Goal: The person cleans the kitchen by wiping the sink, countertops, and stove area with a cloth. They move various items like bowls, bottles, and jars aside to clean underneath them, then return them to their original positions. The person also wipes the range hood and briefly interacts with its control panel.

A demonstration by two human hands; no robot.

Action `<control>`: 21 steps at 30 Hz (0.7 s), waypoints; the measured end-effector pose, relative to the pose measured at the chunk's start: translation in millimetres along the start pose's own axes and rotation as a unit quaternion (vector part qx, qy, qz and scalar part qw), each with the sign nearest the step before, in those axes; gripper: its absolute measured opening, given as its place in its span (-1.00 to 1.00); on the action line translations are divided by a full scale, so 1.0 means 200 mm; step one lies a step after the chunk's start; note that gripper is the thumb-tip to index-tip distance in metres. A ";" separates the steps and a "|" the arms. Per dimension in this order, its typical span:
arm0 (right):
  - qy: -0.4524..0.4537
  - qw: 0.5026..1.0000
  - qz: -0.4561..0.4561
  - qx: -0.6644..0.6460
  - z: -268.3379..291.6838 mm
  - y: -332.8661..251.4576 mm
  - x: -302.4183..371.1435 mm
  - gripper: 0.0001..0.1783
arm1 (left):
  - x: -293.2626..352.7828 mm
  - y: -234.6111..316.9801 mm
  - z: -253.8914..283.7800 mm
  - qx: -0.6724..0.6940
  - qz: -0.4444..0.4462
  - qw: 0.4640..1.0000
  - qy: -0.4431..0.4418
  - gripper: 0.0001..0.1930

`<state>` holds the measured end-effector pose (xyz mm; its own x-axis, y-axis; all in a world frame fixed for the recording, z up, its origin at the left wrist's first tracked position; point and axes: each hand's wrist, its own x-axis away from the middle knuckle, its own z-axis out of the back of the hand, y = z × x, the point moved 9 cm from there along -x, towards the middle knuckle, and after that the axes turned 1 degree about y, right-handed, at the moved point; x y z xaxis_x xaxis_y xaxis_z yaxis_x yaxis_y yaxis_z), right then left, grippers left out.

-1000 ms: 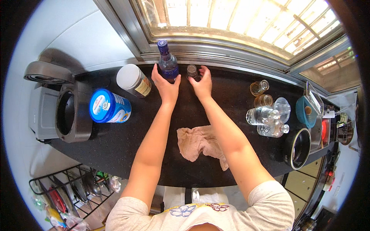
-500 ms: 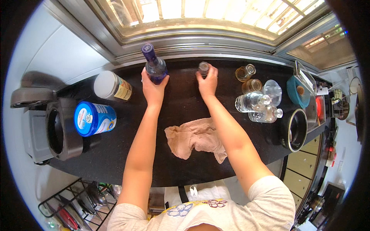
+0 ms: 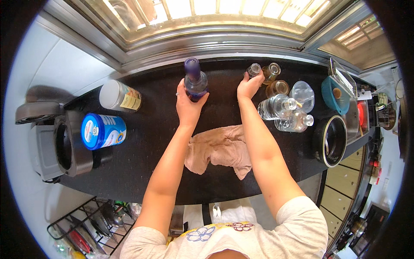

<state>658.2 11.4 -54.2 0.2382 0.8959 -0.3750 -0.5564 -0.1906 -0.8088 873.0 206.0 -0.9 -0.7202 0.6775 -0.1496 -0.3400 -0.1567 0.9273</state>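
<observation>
A dark blue-purple glass bottle (image 3: 198,84) stands upright on the black counter (image 3: 146,149). Wrapped round its lower part from the near side is my left hand (image 3: 189,108), closed on it. My right hand (image 3: 250,88) grips a small clear glass jar (image 3: 254,69), right beside an amber-tinted glass jar (image 3: 271,72). A second amber-tinted jar (image 3: 277,89) stands just nearer. Closer still, two clear glass bottles (image 3: 274,108) sit next to a clear plastic cup (image 3: 303,96). Between my forearms lies a crumpled pinkish-brown cloth (image 3: 215,151).
At the left are a lidded canister (image 3: 120,96), a blue tin (image 3: 103,131) and a dark grey appliance (image 3: 71,144). On the right stand a black round pot (image 3: 330,141) and a teal basin (image 3: 335,96). A barred window (image 3: 215,26) runs along the back.
Both hands have moved right along the counter, the left with the purple bottle, the right with the small jar. The jar is now close beside the amber-tinted one.
</observation>
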 end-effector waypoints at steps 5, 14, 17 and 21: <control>-0.041 0.997 0.065 -0.032 0.08 -0.04 0.21 -0.37 | 0.17 -0.02 0.18 -0.029 0.028 0.999 0.033 -0.14; -0.322 0.923 0.132 -0.164 -0.01 -0.56 0.89 -0.41 | 0.39 -0.31 0.86 0.038 0.115 0.980 0.156 -0.14; -0.371 0.889 0.143 -0.226 -0.06 -0.74 1.15 -0.38 | 0.40 -0.41 1.11 -0.036 0.088 0.973 0.210 -0.01; -0.414 0.863 0.147 -0.248 -0.11 -0.90 1.41 -0.36 | 0.35 -0.47 1.31 -0.017 0.077 0.974 0.214 -0.03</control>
<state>842.3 289.8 -24.0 -0.6210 0.7193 -0.3113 -0.0367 -0.4234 -0.9052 1012.6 456.9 -7.7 -0.9477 0.2843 -0.1452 -0.2226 -0.2624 0.9389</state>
